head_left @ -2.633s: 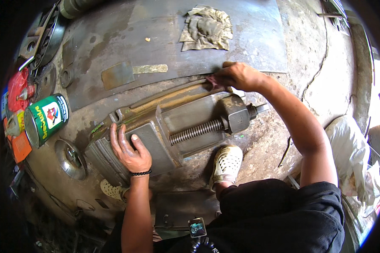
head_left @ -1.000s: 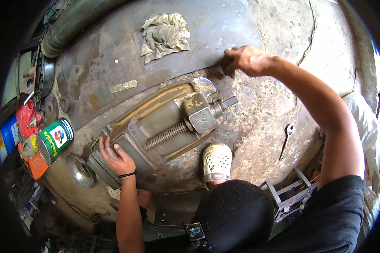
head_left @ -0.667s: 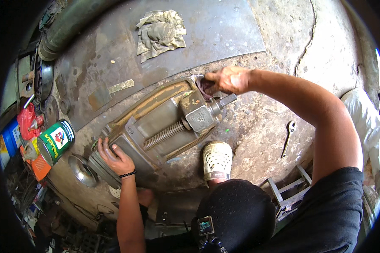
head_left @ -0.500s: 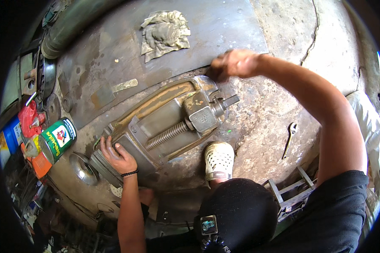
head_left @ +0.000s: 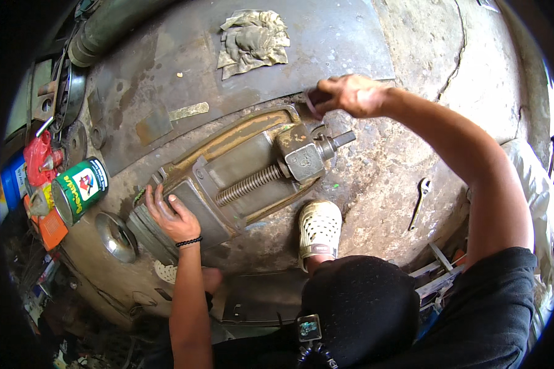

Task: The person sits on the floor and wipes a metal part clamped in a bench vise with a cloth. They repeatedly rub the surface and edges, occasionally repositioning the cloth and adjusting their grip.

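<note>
One shoe (head_left: 320,226) crowds the vise (head_left: 243,157), wrench (head_left: 420,203) nearby (left hand (head_left: 175,218) spread, right hand (head_left: 356,95) pinching cloth (head_left: 312,107)).

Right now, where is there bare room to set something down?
The floor between the vise and the wrench looks free, as does the metal sheet right of the crumpled cloth. The left side is crowded: green can, red bag and round metal dish sit close.
</note>
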The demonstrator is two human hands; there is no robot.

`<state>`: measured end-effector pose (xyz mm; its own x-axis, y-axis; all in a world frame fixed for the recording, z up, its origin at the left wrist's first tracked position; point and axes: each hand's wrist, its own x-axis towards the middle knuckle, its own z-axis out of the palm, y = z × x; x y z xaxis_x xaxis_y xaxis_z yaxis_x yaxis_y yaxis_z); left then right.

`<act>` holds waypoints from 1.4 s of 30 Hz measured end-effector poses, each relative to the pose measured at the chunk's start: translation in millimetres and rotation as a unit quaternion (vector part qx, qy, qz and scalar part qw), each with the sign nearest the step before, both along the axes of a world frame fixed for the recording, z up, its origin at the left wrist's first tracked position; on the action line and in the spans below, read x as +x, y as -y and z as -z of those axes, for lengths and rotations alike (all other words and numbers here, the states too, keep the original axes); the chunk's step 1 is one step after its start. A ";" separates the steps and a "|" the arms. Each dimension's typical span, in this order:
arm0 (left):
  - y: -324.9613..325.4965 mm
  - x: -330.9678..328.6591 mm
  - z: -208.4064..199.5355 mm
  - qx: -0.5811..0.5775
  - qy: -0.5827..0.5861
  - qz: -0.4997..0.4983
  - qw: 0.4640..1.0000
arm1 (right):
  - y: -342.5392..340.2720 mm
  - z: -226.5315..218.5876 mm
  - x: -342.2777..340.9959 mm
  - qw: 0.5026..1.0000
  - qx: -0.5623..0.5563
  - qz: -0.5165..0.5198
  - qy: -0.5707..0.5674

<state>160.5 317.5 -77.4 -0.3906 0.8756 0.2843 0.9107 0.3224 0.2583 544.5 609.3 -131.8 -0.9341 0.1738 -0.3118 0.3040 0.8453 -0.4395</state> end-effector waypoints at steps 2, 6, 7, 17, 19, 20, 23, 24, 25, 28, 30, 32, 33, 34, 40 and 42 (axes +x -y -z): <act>-0.7 -0.3 2.6 0.033 0.033 0.002 0.999 | 0.7 -4.1 -4.5 0.946 -0.217 0.176 0.166; 1.5 -3.0 3.3 0.026 0.015 -0.001 1.000 | 7.6 -2.3 -13.6 0.910 -0.377 0.173 0.005; 2.2 -3.7 2.5 0.023 0.015 -0.005 1.000 | 9.2 0.2 -14.6 0.979 -0.186 0.024 -0.078; 9.2 -11.9 2.1 0.070 0.081 -0.008 0.994 | -1.5 -58.0 4.1 0.993 0.077 0.020 0.082; 11.3 -13.9 -0.5 0.093 0.127 -0.006 0.987 | 4.9 -82.7 22.5 0.975 0.093 0.199 -0.031; 12.6 -17.0 -2.9 0.113 0.154 -0.021 0.981 | 7.4 -92.1 28.9 0.962 0.125 0.237 -0.049; 7.6 -38.6 -13.5 0.218 0.320 -0.109 0.916 | 28.4 -129.1 45.0 0.896 0.182 0.381 -0.138; 5.0 -54.2 -20.5 0.246 0.375 -0.162 0.879 | 34.5 -140.4 40.5 0.860 0.126 0.433 -0.238; 2.3 -74.0 -29.7 0.271 0.433 -0.212 0.833 | 44.2 -164.2 43.0 0.871 0.184 0.372 -0.262; -19.2 -138.0 -62.7 0.351 0.503 -0.214 0.760 | 74.1 -236.3 30.6 0.856 0.116 0.408 -0.296; -35.5 -175.2 -96.0 0.327 0.515 -0.169 0.774 | 86.2 -279.4 4.7 0.858 0.122 0.390 -0.311; -45.4 -203.3 -140.9 0.234 0.509 -0.092 0.823 | 101.4 -310.4 -34.0 0.841 0.142 0.361 -0.377; -48.0 -212.6 -166.9 0.175 0.485 -0.044 0.856 | 110.9 -322.1 -57.3 0.852 0.111 0.341 -0.381; -49.2 -219.0 -195.3 0.133 0.371 0.040 0.918 | 119.8 -335.5 -81.3 0.858 0.089 0.323 -0.389; 34.8 -200.3 -327.7 -0.041 0.359 0.154 0.920 | 202.9 -399.4 -236.7 0.903 0.025 0.214 -0.371; 70.0 -185.3 -349.2 -0.012 0.270 0.188 0.944 | 235.9 -406.4 -290.9 0.877 -0.125 0.229 -0.403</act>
